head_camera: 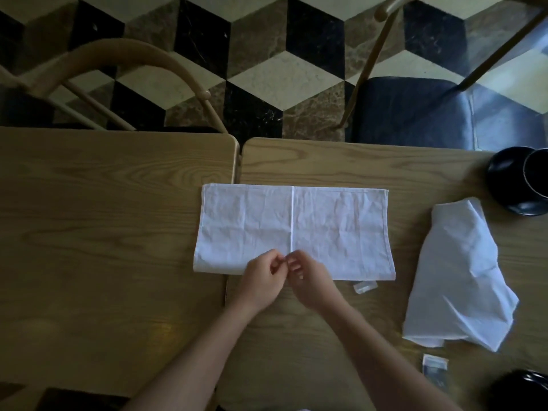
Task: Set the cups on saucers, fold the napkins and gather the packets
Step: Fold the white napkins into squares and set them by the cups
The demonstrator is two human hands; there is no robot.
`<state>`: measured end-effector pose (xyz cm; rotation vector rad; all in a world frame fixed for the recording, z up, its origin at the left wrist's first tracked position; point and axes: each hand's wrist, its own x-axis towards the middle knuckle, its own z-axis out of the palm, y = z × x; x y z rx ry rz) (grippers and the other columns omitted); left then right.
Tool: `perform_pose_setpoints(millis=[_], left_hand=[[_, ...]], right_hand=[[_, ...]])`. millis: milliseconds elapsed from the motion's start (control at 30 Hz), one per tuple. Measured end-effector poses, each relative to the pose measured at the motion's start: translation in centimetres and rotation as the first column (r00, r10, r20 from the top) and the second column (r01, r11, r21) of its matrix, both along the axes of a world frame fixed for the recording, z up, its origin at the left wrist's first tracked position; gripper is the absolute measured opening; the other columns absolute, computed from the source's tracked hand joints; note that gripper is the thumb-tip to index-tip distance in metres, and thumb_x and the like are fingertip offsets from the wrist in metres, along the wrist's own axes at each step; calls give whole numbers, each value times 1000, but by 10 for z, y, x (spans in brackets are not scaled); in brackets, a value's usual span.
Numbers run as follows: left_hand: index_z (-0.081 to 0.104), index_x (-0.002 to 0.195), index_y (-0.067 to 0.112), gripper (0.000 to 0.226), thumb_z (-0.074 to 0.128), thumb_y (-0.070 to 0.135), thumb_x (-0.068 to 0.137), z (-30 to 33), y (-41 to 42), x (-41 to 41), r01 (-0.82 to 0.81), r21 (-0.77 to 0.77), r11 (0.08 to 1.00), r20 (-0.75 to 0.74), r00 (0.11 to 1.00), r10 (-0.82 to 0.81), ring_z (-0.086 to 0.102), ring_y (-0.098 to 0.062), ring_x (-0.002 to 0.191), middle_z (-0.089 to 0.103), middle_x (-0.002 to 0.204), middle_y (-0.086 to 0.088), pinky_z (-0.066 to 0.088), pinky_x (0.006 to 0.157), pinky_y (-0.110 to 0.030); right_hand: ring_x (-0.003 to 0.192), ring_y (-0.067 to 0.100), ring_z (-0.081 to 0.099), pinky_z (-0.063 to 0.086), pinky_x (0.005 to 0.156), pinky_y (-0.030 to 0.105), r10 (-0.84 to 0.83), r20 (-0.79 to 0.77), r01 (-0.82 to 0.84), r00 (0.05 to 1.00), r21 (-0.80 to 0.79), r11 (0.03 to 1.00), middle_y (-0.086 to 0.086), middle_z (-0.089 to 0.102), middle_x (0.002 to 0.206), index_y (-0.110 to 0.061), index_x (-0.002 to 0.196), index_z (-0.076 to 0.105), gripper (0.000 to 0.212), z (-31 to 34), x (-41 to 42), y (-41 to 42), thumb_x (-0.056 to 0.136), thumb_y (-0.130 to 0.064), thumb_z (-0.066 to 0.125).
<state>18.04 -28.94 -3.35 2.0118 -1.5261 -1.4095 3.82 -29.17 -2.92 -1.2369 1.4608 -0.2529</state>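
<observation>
Both hands pinch the near edge of the folded white napkin (pixel 293 229) at its middle: left hand (pixel 262 280), right hand (pixel 311 281). Napkin lies flat, creased, spanning the seam between two wooden tables (pixel 103 232). Crumpled second napkin (pixel 462 277) lies right; small packet (pixel 365 286) just beside. Beyond: chairs (pixel 415 111), cube-patterned floor (pixel 261 69).
</observation>
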Motion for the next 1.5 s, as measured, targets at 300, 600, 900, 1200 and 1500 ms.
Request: perform_pose_setpoints(millis=[300, 600, 900, 1200, 1500], left_hand=[[61, 80, 6, 29, 49, 28, 93, -11, -1, 83, -533, 262, 805, 113, 845, 523, 68, -23, 45, 70, 56, -10, 41, 40, -23], [62, 78, 6, 23, 48, 20, 88, 1, 10, 83, -723, 254, 643, 152, 686, 711, 59, -19, 46, 65, 59, -9, 41, 47, -25], [55, 100, -2, 19, 50, 17, 103, 30, 38, -106, -540, 832, 129, -77, 118, 990, 67, -29, 93, 66, 100, -22, 56, 83, -35], [60, 82, 4, 15, 64, 15, 91, 31, 21, -139, -574, 813, 99, -60, 87, 994, 55, -15, 63, 57, 70, -6, 48, 63, -24], [66, 109, 6, 30, 46, 22, 93, 75, 31, -37, -721, 582, 376, -430, 120, 895, 66, -32, 92, 69, 104, -17, 54, 70, -33]], right_hand=[[77, 18, 63, 46, 63, 30, -101, -442, 95, 891, -37, 995, -4, 65, 84, -18, 87, 66, 12, -8, -65, 17, 87, -17, 54], [67, 16, 61, 52, 60, 36, -77, -522, 63, 850, -45, 997, 4, 70, 79, -17, 76, 63, 13, 8, -140, -5, 86, -17, 55], [132, 31, 40, 39, 102, 49, 200, -677, -395, 709, -146, 907, 5, 52, 140, -21, 139, 50, 53, 13, -118, -149, 89, -25, 69], [110, 28, 55, 39, 89, 40, 432, -745, -562, 508, 93, 822, 4, 66, 111, -23, 113, 68, 32, 12, -98, -165, 83, -33, 64], [57, 17, 61, 48, 47, 28, -110, -130, 112, 985, 8, 994, 2, 70, 67, -17, 83, 76, 26, 96, -114, -51, 84, -42, 70]])
